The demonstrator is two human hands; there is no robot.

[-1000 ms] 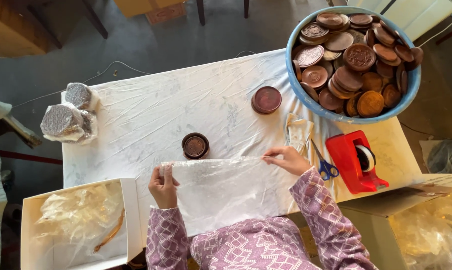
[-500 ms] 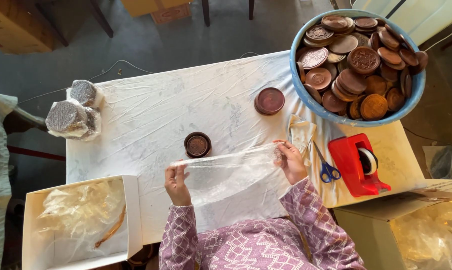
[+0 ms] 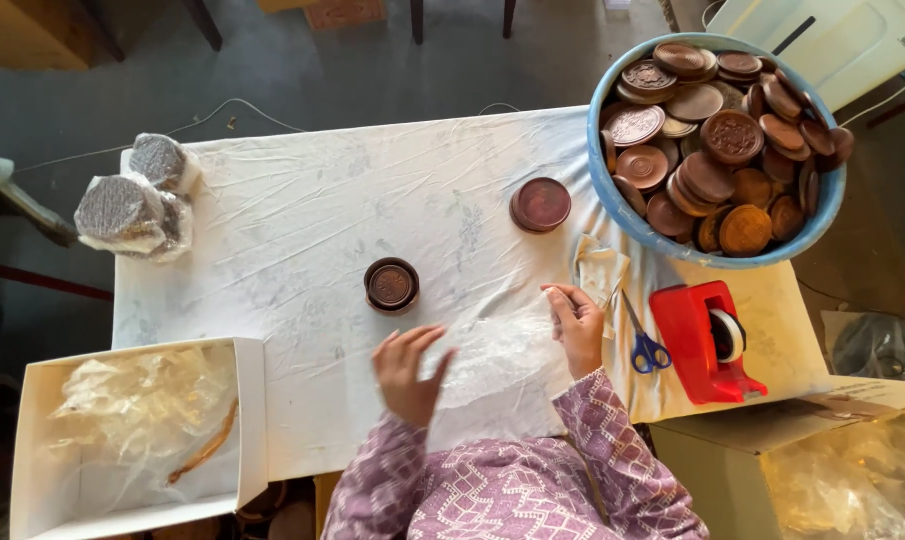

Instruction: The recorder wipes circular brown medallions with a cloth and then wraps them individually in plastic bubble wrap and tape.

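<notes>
A clear plastic sheet [image 3: 498, 350] lies flat on the white-covered table [image 3: 303, 220] in front of me. My left hand [image 3: 411, 372] rests on its left part with fingers spread, holding nothing. My right hand [image 3: 576, 325] pinches the sheet's right edge. Just beyond the sheet sits a small round brown box [image 3: 392, 285], and farther right a round brown lid [image 3: 541, 204].
A blue basin [image 3: 613, 190] heaped with several round brown carved boxes stands at the back right. Blue-handled scissors [image 3: 645, 345] and a red tape dispenser [image 3: 708, 340] lie right of my hand. Wrapped bundles [image 3: 133, 205] sit far left; a white box [image 3: 133, 430] with plastic is near left.
The plastic sheet, held up stretched between both hands, has been laid down on the table. My left hand let go and now rests flat on it; the right still holds its edge.
</notes>
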